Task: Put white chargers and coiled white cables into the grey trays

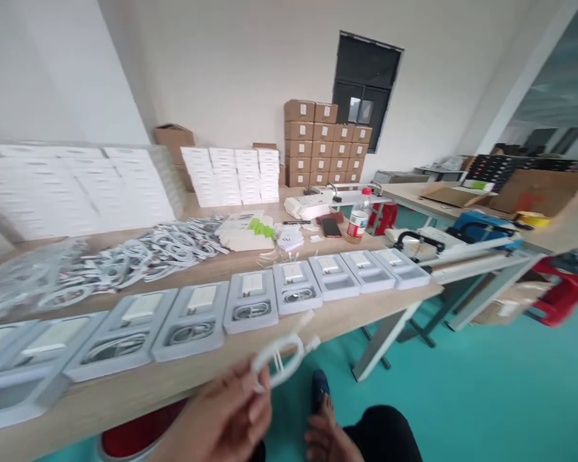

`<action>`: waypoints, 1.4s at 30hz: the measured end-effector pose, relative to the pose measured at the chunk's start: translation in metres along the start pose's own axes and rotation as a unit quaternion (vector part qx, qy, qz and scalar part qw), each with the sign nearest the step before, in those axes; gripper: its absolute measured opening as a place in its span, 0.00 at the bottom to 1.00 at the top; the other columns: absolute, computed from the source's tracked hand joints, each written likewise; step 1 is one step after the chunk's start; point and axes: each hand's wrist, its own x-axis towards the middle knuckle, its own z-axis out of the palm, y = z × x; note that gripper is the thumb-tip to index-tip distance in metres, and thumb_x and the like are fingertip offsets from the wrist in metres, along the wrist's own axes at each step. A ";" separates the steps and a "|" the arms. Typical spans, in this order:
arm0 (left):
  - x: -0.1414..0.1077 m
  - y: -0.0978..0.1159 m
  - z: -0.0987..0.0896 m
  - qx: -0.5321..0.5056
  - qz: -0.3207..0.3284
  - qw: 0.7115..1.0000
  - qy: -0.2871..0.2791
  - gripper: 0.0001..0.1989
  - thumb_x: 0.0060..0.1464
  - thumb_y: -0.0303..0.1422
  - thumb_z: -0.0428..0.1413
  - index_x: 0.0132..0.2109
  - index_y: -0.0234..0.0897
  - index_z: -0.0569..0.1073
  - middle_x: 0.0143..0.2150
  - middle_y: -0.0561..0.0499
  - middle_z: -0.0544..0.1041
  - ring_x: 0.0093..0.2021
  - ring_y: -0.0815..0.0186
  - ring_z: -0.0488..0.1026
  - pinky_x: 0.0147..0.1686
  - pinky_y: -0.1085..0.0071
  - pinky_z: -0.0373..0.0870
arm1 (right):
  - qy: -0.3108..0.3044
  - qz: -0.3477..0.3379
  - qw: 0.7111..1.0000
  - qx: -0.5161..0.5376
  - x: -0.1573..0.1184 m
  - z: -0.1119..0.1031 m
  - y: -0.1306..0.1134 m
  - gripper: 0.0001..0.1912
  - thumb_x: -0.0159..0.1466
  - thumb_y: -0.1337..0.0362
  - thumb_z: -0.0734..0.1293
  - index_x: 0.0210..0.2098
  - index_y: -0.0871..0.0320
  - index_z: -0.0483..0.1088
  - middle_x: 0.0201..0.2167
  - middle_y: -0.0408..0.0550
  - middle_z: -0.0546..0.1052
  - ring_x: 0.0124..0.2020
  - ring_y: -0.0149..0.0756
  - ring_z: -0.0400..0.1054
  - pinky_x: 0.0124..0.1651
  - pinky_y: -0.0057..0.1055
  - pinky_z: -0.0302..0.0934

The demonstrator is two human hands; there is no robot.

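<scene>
My left hand [226, 410] pinches a coiled white charging cable [291, 369] in front of the table edge. The loop and its plug end stick out to the right of my fingers, slightly blurred. Low in the view, over my lap, my right hand [330, 439] holds nothing and its fingers are apart. A row of pale grey box trays [250, 324] runs along the near edge, each visible one with a white charger block [253, 283] in its upper slot. Coiled cables [191, 332] lie in the lower slots of several middle trays; the right-hand trays [340, 287] have bare lower slots.
Behind the trays lie a heap of coiled cables [164, 253], clear plastic bags [33, 269] and flat white cards [245, 231]. Stacked white boxes [72, 192] line the back. A bottle [359, 218] and a phone [331, 227] sit right; a red stool [568, 289] stands beyond.
</scene>
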 end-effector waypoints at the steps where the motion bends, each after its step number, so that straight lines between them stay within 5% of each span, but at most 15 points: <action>1: 0.008 -0.033 0.001 -0.022 -0.049 0.998 -0.034 0.14 0.51 0.45 0.63 0.34 0.40 0.72 0.24 0.56 0.63 0.20 0.74 0.59 0.14 0.80 0.45 | -0.019 0.009 0.998 0.062 -0.004 -0.004 -0.009 0.36 0.63 0.35 0.55 0.48 0.58 0.73 0.43 0.57 0.78 0.37 0.41 0.74 0.30 0.31 0.64; 4: 0.034 -0.109 -0.008 -0.051 -0.116 0.991 -0.045 0.17 0.50 0.43 0.66 0.30 0.37 0.69 0.25 0.56 0.65 0.22 0.76 0.60 0.16 0.80 0.45 | 0.010 -0.039 0.984 0.171 -0.016 -0.017 -0.033 0.43 0.59 0.31 0.52 0.54 0.58 0.69 0.48 0.58 0.77 0.43 0.45 0.74 0.31 0.30 0.62; 7: 0.055 -0.151 -0.030 -0.040 -0.148 0.988 0.016 0.20 0.46 0.43 0.68 0.28 0.36 0.66 0.24 0.57 0.64 0.21 0.77 0.59 0.17 0.80 0.43 | 0.114 -0.131 0.983 0.056 -0.027 -0.025 -0.042 0.36 0.60 0.39 0.61 0.60 0.54 0.64 0.60 0.53 0.71 0.57 0.46 0.66 0.43 0.34 0.65; 9: 0.061 -0.166 -0.045 -0.030 -0.175 0.983 0.041 0.22 0.45 0.45 0.68 0.27 0.36 0.65 0.22 0.58 0.63 0.20 0.77 0.57 0.17 0.80 0.41 | 0.139 -0.217 0.960 -0.107 -0.033 -0.024 -0.042 0.29 0.62 0.50 0.65 0.60 0.51 0.65 0.62 0.49 0.68 0.61 0.46 0.61 0.56 0.38 0.60; 11: 0.062 -0.174 -0.057 -0.025 -0.188 0.980 0.055 0.22 0.46 0.46 0.67 0.27 0.36 0.66 0.22 0.58 0.62 0.20 0.76 0.57 0.17 0.80 0.41 | 0.098 -0.277 0.915 -0.277 -0.037 -0.019 -0.042 0.21 0.63 0.60 0.64 0.55 0.49 0.70 0.57 0.48 0.73 0.60 0.47 0.61 0.61 0.43 0.54; 14: 0.060 -0.178 -0.063 -0.016 -0.186 0.980 0.074 0.20 0.48 0.47 0.65 0.28 0.36 0.67 0.22 0.57 0.63 0.21 0.75 0.58 0.18 0.79 0.43 | 0.054 -0.290 0.844 -0.447 -0.039 -0.009 -0.044 0.14 0.63 0.69 0.63 0.44 0.51 0.77 0.44 0.49 0.79 0.52 0.47 0.67 0.55 0.45 0.54; 18: 0.060 -0.178 -0.063 -0.009 -0.188 0.977 0.103 0.20 0.47 0.47 0.65 0.29 0.36 0.67 0.23 0.58 0.64 0.22 0.74 0.61 0.18 0.80 0.45 | 0.098 -0.284 0.794 -0.528 -0.040 0.000 -0.045 0.09 0.63 0.68 0.63 0.33 0.55 0.77 0.39 0.52 0.77 0.45 0.46 0.67 0.46 0.39 0.55; 22: 0.062 -0.181 -0.064 0.027 -0.202 0.971 0.122 0.21 0.45 0.49 0.65 0.30 0.37 0.67 0.26 0.55 0.69 0.28 0.69 0.70 0.20 0.78 0.54 | 0.087 -0.236 0.835 -0.489 -0.042 0.003 -0.035 0.09 0.66 0.67 0.59 0.33 0.55 0.71 0.29 0.46 0.75 0.30 0.36 0.68 0.34 0.31 0.54; 26: 0.065 -0.186 -0.063 0.031 -0.219 0.969 0.115 0.24 0.43 0.50 0.66 0.38 0.37 0.71 0.36 0.48 0.76 0.34 0.62 0.76 0.23 0.75 0.61 | 0.078 -0.195 0.939 -0.273 -0.042 0.006 -0.025 0.11 0.67 0.57 0.59 0.31 0.54 0.65 0.23 0.41 0.71 0.25 0.34 0.65 0.30 0.29 0.55; 29: 0.066 -0.188 -0.062 0.026 -0.218 0.971 0.098 0.25 0.43 0.50 0.66 0.40 0.37 0.71 0.38 0.46 0.77 0.34 0.63 0.77 0.25 0.74 0.64 | 0.061 -0.148 0.978 -0.134 -0.038 0.010 -0.022 0.14 0.64 0.51 0.62 0.30 0.55 0.64 0.22 0.41 0.71 0.24 0.34 0.67 0.30 0.30 0.59; 36: 0.063 -0.188 -0.065 0.055 -0.168 0.983 0.040 0.22 0.51 0.53 0.60 0.31 0.37 0.67 0.32 0.49 0.76 0.35 0.66 0.76 0.32 0.74 0.68 | 0.027 -0.087 0.988 -0.128 -0.035 0.009 -0.020 0.16 0.60 0.50 0.64 0.30 0.57 0.68 0.23 0.46 0.75 0.23 0.38 0.70 0.24 0.31 0.59; 39: 0.064 -0.186 -0.067 0.118 -0.141 0.983 0.022 0.21 0.53 0.53 0.58 0.33 0.37 0.71 0.36 0.48 0.77 0.39 0.63 0.76 0.38 0.69 0.71 | 0.087 -0.126 0.974 -0.170 -0.033 0.003 -0.020 0.09 0.55 0.61 0.67 0.35 0.57 0.71 0.33 0.49 0.76 0.33 0.40 0.72 0.36 0.35 0.66; 42: 0.065 -0.181 -0.069 0.215 -0.103 0.971 0.004 0.20 0.53 0.50 0.59 0.31 0.36 0.75 0.34 0.48 0.77 0.41 0.58 0.75 0.44 0.64 0.70 | 0.139 -0.230 0.924 -0.273 -0.030 -0.009 -0.021 0.28 0.49 0.72 0.64 0.51 0.54 0.69 0.54 0.52 0.71 0.56 0.46 0.65 0.55 0.41 0.63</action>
